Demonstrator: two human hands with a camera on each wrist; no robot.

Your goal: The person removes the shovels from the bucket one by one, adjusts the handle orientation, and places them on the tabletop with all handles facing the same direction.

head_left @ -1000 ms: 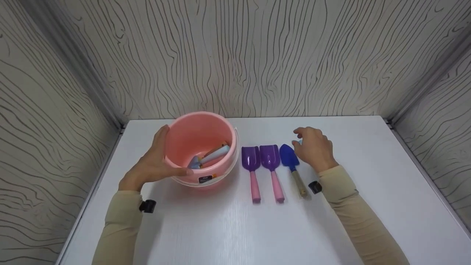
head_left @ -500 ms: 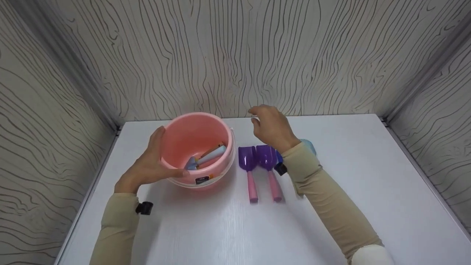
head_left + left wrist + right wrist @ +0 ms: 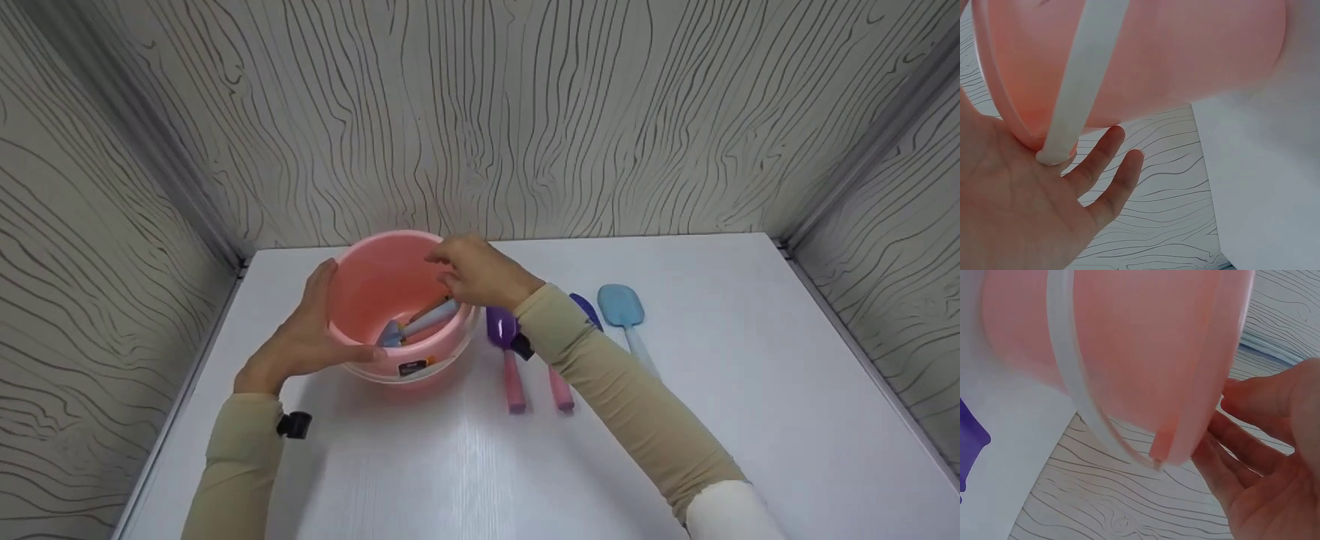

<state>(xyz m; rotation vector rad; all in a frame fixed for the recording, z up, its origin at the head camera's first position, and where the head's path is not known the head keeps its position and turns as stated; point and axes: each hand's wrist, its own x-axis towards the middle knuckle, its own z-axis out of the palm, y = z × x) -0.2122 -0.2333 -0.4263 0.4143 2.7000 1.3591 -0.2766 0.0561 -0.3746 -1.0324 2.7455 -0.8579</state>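
Observation:
A pink bucket [image 3: 379, 274] with a white handle [image 3: 1086, 73] stands on the table at the left. My left hand [image 3: 296, 337] holds its left side, thumb along the front rim and fingers spread round the far side. Inside lie small garden tools, among them a light blue tool [image 3: 420, 324] and a brown handle [image 3: 436, 306]. My right hand [image 3: 484, 270] hovers at the bucket's right rim, its fingers bent and nothing visible between them. In the right wrist view its fingertips [image 3: 1234, 392] appear close beside the rim; contact cannot be told.
Right of the bucket lie toy shovels with purple blades [image 3: 501, 326] and pink handles [image 3: 561, 390]. A blue trowel [image 3: 585, 309] is partly hidden under my right forearm. Further right rests a light blue shovel [image 3: 621, 304]. Patterned panels [image 3: 480, 112] enclose the white table [image 3: 420, 465].
My right hand has moved left from beside the blue trowel, across the purple shovels, to the bucket's right rim. The light blue shovel has come into view. My left hand stays on the bucket.

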